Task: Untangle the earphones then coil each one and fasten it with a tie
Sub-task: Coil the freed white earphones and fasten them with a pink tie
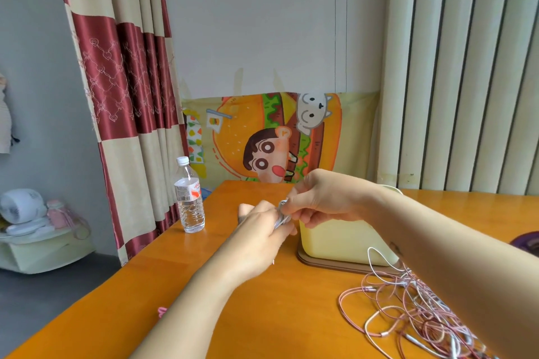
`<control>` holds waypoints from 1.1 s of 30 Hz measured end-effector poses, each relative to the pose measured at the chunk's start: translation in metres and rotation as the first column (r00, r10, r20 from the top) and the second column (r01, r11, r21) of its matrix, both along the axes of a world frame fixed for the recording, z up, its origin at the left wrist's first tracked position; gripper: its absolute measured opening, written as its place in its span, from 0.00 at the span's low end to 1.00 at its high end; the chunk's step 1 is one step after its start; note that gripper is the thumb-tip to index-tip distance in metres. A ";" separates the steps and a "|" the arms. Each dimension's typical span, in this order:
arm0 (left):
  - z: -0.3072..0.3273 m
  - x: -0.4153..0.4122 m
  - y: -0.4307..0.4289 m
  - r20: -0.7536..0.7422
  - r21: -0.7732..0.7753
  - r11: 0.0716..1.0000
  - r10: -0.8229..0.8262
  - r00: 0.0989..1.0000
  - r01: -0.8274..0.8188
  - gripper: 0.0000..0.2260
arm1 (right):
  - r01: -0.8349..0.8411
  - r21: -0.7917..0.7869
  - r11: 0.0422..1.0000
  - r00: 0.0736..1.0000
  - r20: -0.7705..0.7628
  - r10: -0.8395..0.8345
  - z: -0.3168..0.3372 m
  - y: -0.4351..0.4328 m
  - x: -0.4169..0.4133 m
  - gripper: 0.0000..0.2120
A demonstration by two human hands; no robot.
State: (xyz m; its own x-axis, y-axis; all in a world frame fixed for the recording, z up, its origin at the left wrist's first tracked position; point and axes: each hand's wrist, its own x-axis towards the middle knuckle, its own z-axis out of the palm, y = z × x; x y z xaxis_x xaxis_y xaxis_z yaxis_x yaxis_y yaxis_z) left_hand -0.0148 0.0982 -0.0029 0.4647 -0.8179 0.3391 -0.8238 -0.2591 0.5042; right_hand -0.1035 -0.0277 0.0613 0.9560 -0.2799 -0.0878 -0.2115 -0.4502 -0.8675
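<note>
Tangled pink and white earphone cables (408,315) lie on the orange wooden bench (262,315). Left grip (259,230) holds a small white earphone coil (281,214), seemingly wound round it; right grip (318,198) pinches its loose strand. Best keep turns snug and even before tying

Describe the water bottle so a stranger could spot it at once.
Find the orange wooden table and follow it to its far left edge, beside the red and cream curtain. The water bottle stands upright there. It alone is clear plastic, with a white cap and an orange and white label.
</note>
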 end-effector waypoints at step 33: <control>0.003 0.012 0.036 -0.869 -0.159 0.857 -0.357 0.342 0.490 0.09 | -0.361 -0.406 0.840 0.907 0.059 0.418 -0.014 0.009 -0.019 0.19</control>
State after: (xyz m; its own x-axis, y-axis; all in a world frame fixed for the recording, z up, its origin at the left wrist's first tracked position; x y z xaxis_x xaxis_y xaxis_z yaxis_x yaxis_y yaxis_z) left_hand -0.0029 0.1339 0.0004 0.0305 -0.9929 -0.1146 -0.0045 -0.1148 0.9934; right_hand -0.1228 -0.0182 0.0477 0.9870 0.1337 0.0897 0.1604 -0.7671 -0.6212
